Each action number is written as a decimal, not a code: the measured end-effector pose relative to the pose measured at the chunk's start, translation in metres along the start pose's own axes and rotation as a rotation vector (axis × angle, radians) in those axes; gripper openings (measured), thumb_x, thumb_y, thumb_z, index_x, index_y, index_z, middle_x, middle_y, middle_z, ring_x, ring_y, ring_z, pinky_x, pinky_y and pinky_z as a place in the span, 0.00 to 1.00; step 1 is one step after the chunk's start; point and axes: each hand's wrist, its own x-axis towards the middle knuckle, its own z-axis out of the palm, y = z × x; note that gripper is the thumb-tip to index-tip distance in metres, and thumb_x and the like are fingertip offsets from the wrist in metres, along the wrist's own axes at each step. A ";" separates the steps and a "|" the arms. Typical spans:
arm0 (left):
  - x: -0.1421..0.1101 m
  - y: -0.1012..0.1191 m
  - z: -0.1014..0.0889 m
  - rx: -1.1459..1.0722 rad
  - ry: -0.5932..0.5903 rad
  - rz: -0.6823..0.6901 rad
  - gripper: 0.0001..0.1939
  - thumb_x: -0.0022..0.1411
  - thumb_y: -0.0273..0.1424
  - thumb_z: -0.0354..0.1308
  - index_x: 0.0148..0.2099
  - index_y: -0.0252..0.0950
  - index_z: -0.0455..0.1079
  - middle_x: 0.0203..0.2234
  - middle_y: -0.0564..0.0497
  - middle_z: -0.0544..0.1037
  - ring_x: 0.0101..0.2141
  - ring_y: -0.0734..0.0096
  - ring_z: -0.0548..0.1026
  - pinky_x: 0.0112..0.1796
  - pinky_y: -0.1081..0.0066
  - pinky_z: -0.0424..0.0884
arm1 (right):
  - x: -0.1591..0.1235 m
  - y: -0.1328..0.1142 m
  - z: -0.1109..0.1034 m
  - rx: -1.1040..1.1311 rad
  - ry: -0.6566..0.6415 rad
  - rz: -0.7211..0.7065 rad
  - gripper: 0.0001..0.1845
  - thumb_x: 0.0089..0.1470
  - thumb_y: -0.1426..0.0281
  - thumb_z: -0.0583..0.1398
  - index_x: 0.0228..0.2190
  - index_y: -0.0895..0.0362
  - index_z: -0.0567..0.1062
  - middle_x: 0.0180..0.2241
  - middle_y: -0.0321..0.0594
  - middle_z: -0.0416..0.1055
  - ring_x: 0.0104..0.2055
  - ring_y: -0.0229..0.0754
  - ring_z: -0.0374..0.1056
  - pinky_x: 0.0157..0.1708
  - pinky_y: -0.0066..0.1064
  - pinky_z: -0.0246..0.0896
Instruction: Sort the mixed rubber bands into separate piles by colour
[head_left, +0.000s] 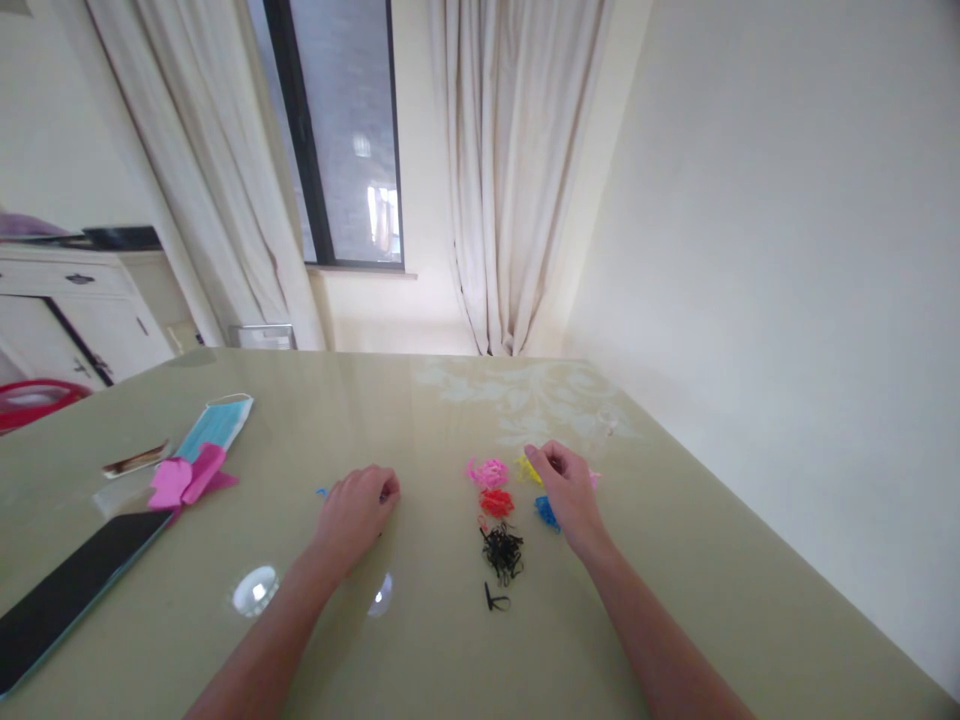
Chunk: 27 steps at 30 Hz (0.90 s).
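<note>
My left hand (358,508) rests low over the table with its fingers curled together; what they hold, if anything, is hidden. A bit of blue (322,492) shows just left of it. My right hand (568,492) is closed in a pinch beside the yellow rubber bands (529,470), its fingertips hiding any small thing between them. Partly covered by that hand is a blue pile of bands (547,512). To its left lie pink bands (489,473), red bands (496,503) and a black heap (502,552). A few loose black bands (495,600) lie nearer me.
At the left are a dark tablet-like slab (75,590), a bright pink folded piece (187,478), a blue face mask (217,425) and a narrow brown strip (135,460). The table (420,660) meets the wall on the right. Curtains and a window stand beyond.
</note>
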 end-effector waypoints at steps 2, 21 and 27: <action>0.000 0.000 -0.001 -0.045 0.031 -0.015 0.10 0.67 0.29 0.53 0.39 0.40 0.77 0.39 0.47 0.83 0.43 0.59 0.79 0.43 0.66 0.69 | -0.001 -0.001 0.000 0.009 -0.004 0.007 0.26 0.59 0.51 0.61 0.21 0.53 0.60 0.20 0.30 0.53 0.24 0.37 0.50 0.25 0.31 0.45; 0.001 0.007 0.008 -0.597 0.193 0.063 0.11 0.66 0.34 0.55 0.40 0.37 0.78 0.38 0.45 0.83 0.39 0.60 0.80 0.42 0.64 0.72 | -0.028 -0.023 0.025 -0.084 -0.267 -0.117 0.19 0.60 0.59 0.62 0.22 0.55 0.68 0.20 0.31 0.60 0.23 0.37 0.55 0.25 0.29 0.49; -0.012 0.041 0.006 -1.179 -0.108 0.198 0.15 0.59 0.43 0.64 0.40 0.35 0.79 0.30 0.49 0.83 0.35 0.64 0.80 0.41 0.65 0.76 | -0.036 -0.028 0.032 -0.036 -0.360 -0.202 0.11 0.58 0.61 0.67 0.39 0.54 0.83 0.27 0.35 0.73 0.26 0.38 0.62 0.27 0.29 0.55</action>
